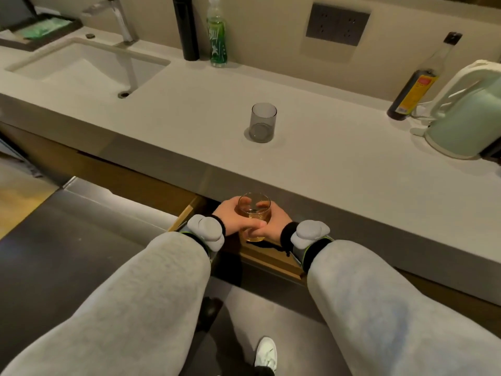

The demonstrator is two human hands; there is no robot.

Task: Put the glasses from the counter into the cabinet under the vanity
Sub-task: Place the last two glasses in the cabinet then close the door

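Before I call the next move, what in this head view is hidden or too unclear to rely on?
- Cabinet interior: hidden by both hands and the counter overhang.
- Base of the held glass: covered by left hand and right hand fingers.
- Kettle: cut off by the right edge.
- Dark bottle label: too small to read.

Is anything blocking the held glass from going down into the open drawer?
Nothing visible. Both hands, left hand and right hand, grip the glass right over the open drawer, just below the counter edge. A dark cord lies in the drawer beneath it; the drawer's back is hidden.
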